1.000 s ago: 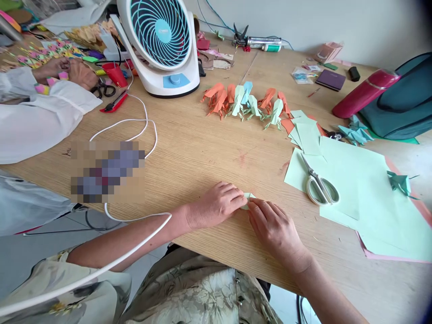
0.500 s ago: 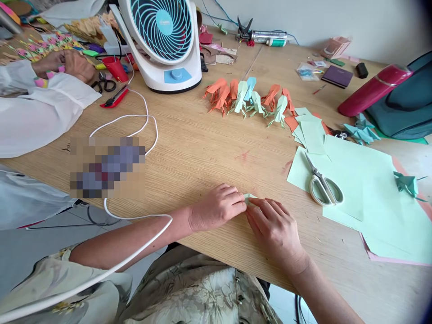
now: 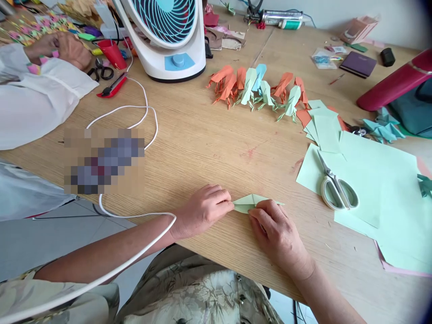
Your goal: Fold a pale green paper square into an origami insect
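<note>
A pale green folded paper [image 3: 243, 204], diamond-shaped with a crease along its middle, lies on the wooden table between my hands. My left hand [image 3: 209, 208] pinches its pointed left tip, fingers closed together. On its right half rests my right hand [image 3: 275, 227], the fingers bent and gripping the paper's lower edge, covering part of it. The right tip pokes out beyond my right knuckles. To the right, white-handled scissors [image 3: 337, 189] lie on large pale green sheets [image 3: 394, 202].
Folded paper figures [image 3: 249, 85] in orange, green and blue stand beyond my hands. A white fan [image 3: 168, 45] is at the back. A white cable [image 3: 145, 220] crosses my left forearm. Another person's hands [image 3: 69, 49] work at upper left. A red bottle [image 3: 391, 83] leans at right.
My left hand has shifted left, away from my right hand, and much more of the folded paper now shows between them. The view has turned slightly, so the background sits differently.
</note>
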Demonstrator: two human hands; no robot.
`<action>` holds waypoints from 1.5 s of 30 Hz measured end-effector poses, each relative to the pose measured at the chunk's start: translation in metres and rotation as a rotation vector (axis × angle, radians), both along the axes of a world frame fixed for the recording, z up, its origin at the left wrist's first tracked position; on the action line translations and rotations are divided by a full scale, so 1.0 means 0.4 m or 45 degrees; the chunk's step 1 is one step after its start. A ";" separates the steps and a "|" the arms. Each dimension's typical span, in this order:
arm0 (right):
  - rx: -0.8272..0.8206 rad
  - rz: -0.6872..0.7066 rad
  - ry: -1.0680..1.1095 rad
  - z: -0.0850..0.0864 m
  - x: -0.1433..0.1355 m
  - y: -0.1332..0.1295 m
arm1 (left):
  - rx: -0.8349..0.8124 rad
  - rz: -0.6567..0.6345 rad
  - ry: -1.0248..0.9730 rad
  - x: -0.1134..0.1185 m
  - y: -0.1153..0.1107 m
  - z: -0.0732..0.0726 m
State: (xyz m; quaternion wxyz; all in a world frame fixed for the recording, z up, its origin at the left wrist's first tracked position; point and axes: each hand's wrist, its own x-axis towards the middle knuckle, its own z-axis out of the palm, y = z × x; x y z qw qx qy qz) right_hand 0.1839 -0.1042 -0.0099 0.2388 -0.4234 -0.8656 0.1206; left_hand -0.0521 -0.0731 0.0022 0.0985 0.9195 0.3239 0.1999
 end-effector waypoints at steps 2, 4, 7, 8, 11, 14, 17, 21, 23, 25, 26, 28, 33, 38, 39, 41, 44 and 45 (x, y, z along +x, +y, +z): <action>-0.003 -0.004 0.019 -0.002 0.000 0.001 | -0.041 0.017 -0.027 0.009 -0.002 0.001; -0.007 -0.010 0.027 -0.003 0.000 0.002 | -0.071 0.022 -0.049 0.022 -0.004 0.000; -0.031 -0.022 0.036 -0.001 -0.001 0.003 | -0.091 0.026 -0.052 0.039 -0.004 -0.004; -0.047 -0.025 0.041 0.001 -0.001 0.003 | -0.099 0.034 -0.053 0.041 -0.004 -0.005; -0.100 -0.028 0.047 0.006 0.001 0.003 | -0.129 0.059 -0.069 0.041 -0.005 -0.008; -0.137 -0.041 0.049 0.008 0.001 0.005 | -0.170 0.086 -0.082 0.033 -0.008 -0.007; -0.144 -0.066 0.077 0.009 -0.003 0.009 | -0.244 0.156 -0.084 0.024 -0.013 -0.004; -0.175 -0.104 0.088 0.013 -0.011 0.012 | -0.300 0.286 -0.087 0.016 -0.023 -0.002; -0.194 -0.123 0.091 0.016 -0.014 0.012 | -0.322 0.327 -0.100 0.015 -0.028 -0.003; -0.204 -0.139 0.092 0.018 -0.015 0.012 | -0.360 0.357 -0.122 0.015 -0.032 -0.005; -0.207 -0.145 0.091 0.018 -0.016 0.011 | -0.381 0.372 -0.139 0.016 -0.034 -0.005; -0.216 -0.150 0.086 0.017 -0.016 0.011 | -0.420 0.397 -0.179 0.018 -0.036 -0.007; -0.225 -0.161 0.074 0.017 -0.016 0.013 | -0.476 0.408 -0.180 0.021 -0.036 -0.002; -0.241 -0.154 0.080 0.018 -0.014 0.013 | -0.535 0.407 -0.157 0.025 -0.033 0.005; -0.248 -0.155 0.079 0.017 -0.014 0.013 | -0.539 0.402 -0.164 0.026 -0.034 0.005; -0.259 -0.161 0.079 0.016 -0.013 0.012 | -0.535 0.408 -0.172 0.027 -0.036 0.005; -0.276 -0.163 0.079 0.015 -0.011 0.012 | -0.514 0.463 -0.188 0.028 -0.042 0.006; -0.280 -0.162 0.080 0.016 -0.011 0.012 | -0.508 0.476 -0.197 0.028 -0.043 0.008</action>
